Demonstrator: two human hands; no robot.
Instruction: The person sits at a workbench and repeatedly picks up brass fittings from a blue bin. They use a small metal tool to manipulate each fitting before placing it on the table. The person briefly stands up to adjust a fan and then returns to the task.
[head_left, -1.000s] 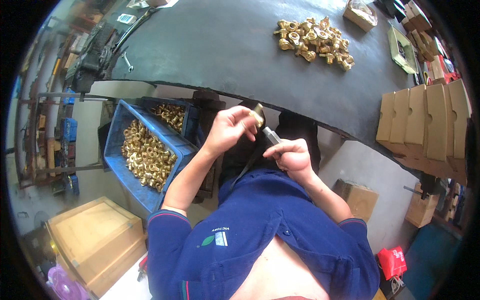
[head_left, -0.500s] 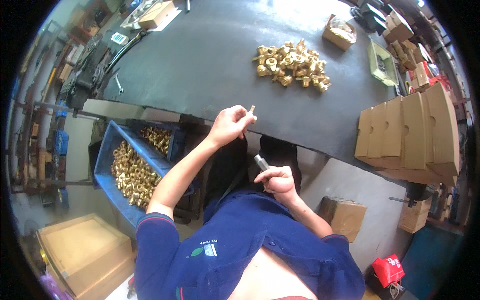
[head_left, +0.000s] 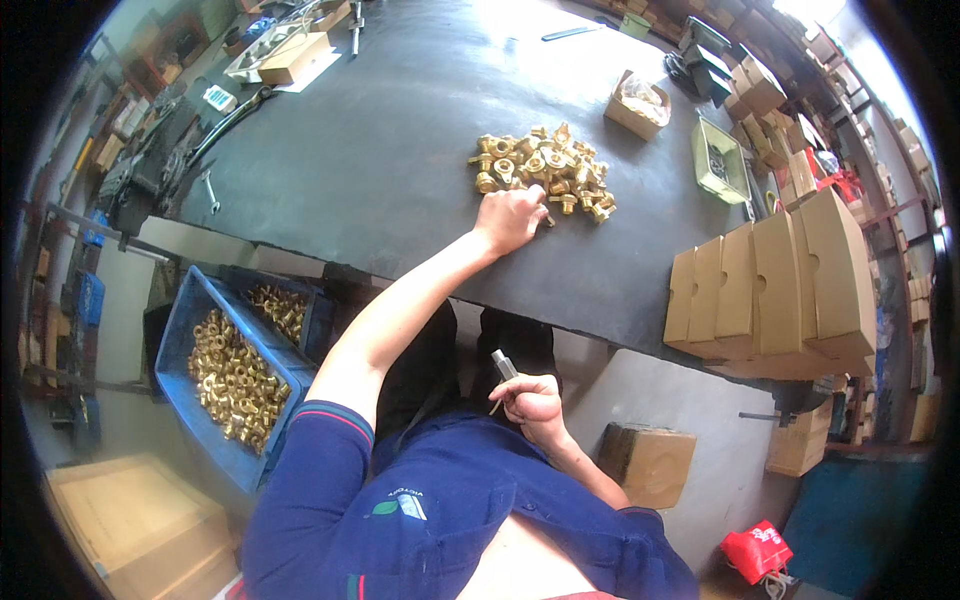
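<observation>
A heap of brass fittings [head_left: 545, 160] lies on the dark worktable. At its near edge, my left hand [head_left: 510, 218] reaches over the table with fingers closed on a brass fitting [head_left: 547, 217], of which only a small end shows past the fingertips. Close to my body, below the table's edge, my right hand [head_left: 533, 402] is wrapped round a grey metal cylindrical tool [head_left: 504, 364]. Its narrower end points up and away from me. The lower part of the tool is hidden by my fingers.
Left of my legs stands a blue bin [head_left: 175, 350] with many more brass fittings. Cardboard boxes [head_left: 760, 290] stand at the table's right edge. Farther back are a small open carton [head_left: 637, 105] and a pale green tray [head_left: 722, 160]. A wrench [head_left: 211, 192] lies far left.
My left hand has moved forward from the table's near edge to the heap with the brass fitting. My right hand keeps the metal tool near my body. The whole view has shifted slightly.
</observation>
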